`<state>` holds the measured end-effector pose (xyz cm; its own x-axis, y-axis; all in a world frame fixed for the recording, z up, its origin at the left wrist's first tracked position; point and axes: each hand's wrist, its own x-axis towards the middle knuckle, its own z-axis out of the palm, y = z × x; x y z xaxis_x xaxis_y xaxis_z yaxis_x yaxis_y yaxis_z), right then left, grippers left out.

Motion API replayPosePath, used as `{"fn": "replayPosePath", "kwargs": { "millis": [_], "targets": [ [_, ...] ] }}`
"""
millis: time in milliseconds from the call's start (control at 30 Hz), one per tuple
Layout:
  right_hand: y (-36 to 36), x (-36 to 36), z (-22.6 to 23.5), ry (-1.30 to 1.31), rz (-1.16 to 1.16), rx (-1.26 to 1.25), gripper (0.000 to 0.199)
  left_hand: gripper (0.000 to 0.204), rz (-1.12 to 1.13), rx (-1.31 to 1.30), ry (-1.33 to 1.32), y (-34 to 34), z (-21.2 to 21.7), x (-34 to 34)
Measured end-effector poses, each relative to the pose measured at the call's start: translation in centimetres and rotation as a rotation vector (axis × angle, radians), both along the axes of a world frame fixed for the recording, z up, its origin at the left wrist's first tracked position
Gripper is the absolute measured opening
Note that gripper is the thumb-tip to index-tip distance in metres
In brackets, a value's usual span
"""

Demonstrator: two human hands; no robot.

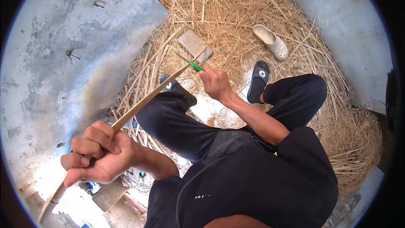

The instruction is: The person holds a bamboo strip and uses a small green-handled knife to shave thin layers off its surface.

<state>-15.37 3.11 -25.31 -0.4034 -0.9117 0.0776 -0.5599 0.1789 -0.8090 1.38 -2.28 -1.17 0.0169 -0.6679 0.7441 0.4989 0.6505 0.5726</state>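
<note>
My left hand (101, 154), at the lower left, is closed round a long pale strip of split bamboo (141, 104). The strip slants up to the right in front of my knee, and its other end sticks out below my hand. My right hand (217, 83) grips a small knife by its green handle (196, 66), near the strip's upper end. A thin blade points up and left from the handle across the strip. Whether its edge touches the strip, I cannot tell.
Shavings and split strips (215, 4) cover the ground ahead. A greyish block (192, 42) lies among them, near a loose cream clog (272, 42). Worn bluish walls (80, 38) stand left and right. My legs are bent, with dark shoes (258, 82) on my feet.
</note>
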Motion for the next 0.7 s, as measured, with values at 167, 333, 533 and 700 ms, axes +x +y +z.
{"fn": "replayPosePath", "kwargs": {
  "millis": [167, 333, 533, 700],
  "targets": [
    [-0.3, -1.4, -6.3, 0.146, -0.076, 0.193, 0.044, 0.045, -0.124, -0.038, 0.018, 0.5, -0.1, -0.5],
    [-0.1, -0.3, 0.2, 0.095, -0.099, 0.080, 0.043, 0.045, -0.176, -0.063, 0.020, 0.7, -0.3, -0.7],
    [1.2, -0.2, -3.8, 0.037, 0.008, 0.263, 0.050, 0.044, -0.227, -0.032, 0.014, 0.8, 0.0, -1.0],
    [-0.2, -1.3, -4.3, -0.078, -0.039, 0.378, 0.059, 0.044, -0.141, -0.105, -0.002, 1.2, -0.2, -1.5]
  ]
}}
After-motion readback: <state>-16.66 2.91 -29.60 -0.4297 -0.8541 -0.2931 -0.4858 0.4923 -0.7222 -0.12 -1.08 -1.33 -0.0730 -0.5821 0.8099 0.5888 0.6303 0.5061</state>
